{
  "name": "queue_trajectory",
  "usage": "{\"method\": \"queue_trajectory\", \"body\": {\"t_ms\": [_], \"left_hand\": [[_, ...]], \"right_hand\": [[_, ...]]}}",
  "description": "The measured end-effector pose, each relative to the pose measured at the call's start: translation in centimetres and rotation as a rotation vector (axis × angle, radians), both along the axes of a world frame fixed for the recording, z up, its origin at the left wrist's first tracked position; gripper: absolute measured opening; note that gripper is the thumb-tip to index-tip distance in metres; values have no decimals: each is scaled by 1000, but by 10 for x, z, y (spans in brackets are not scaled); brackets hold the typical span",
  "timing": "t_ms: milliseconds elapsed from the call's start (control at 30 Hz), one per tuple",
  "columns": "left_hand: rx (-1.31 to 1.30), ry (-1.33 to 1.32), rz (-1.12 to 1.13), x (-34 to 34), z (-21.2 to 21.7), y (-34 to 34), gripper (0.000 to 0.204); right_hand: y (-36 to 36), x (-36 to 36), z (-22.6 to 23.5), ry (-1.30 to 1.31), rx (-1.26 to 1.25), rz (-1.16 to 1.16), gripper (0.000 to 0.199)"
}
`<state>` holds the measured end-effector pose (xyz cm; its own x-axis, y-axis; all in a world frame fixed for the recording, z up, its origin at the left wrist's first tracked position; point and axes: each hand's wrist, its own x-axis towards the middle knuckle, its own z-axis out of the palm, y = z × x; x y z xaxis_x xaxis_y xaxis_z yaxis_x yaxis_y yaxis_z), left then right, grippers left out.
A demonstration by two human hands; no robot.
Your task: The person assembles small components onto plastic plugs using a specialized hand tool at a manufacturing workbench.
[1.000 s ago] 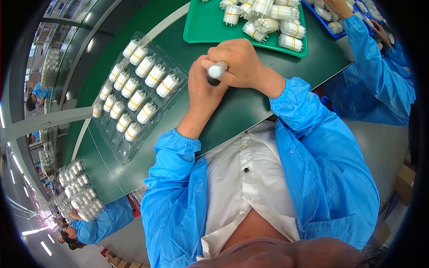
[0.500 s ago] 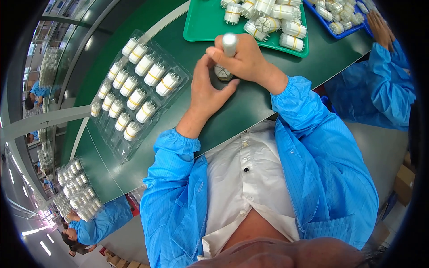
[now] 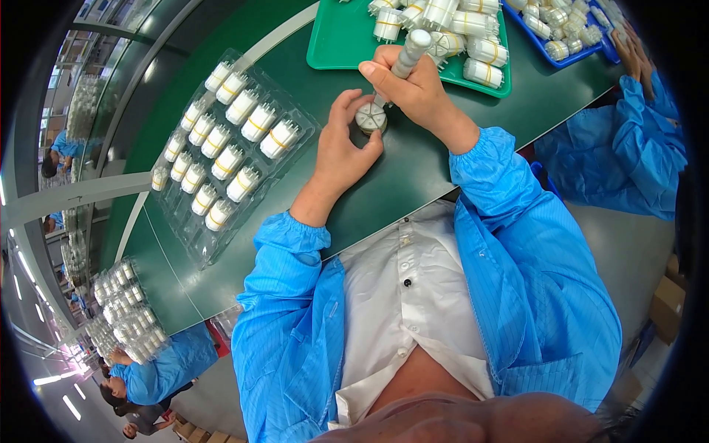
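One white cylinder [image 3: 371, 119] stands spoked end up on the green tabletop [image 3: 295, 196], pinched between the thumb and fingers of the left hand [image 3: 341, 144]. The right hand [image 3: 421, 92] is wrapped around a pale-handled hand tool [image 3: 408, 59], tilted, its lower end close by the cylinder's rim; whether the two touch is hard to tell. To the left, a clear blister tray [image 3: 201, 247] holds rows of yellow-banded white cylinders [image 3: 258, 122]. Beyond the hands, a green tray [image 3: 332, 48] carries a loose pile of similar ones.

Bright light falls evenly, ceiling tubes [image 3: 72, 407] glare at lower left, and black-rimmed edges bend.
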<state>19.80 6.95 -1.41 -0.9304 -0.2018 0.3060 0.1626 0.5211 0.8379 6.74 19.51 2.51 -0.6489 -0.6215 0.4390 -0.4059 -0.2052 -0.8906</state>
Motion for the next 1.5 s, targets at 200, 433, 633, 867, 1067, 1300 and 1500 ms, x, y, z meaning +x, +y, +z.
{"method": "queue_trajectory", "body": {"t_ms": [200,433,633,867,1067,1300,1500], "left_hand": [[-25,-37,34,4,9,-1,59],[-292,317,189,32,29,-16,53],[-811,190,978,143,61,-193,56],[-816,-263,923,214,3,-329,52],[-738,-350,842,198,-3,-388,52],[-1105,-973,805,128,33,-379,49],[-1210,-116,684,-28,86,-286,29]], "right_hand": [[-12,5,-5,168,141,11,33],[1,0,-1,-185,-228,-89,28],[-7,12,-12,385,123,-249,33],[-17,20,-5,616,67,-225,30],[-16,27,1,675,64,-190,29],[-11,20,-7,669,82,-145,30],[-8,23,-4,720,34,-120,27]]}}
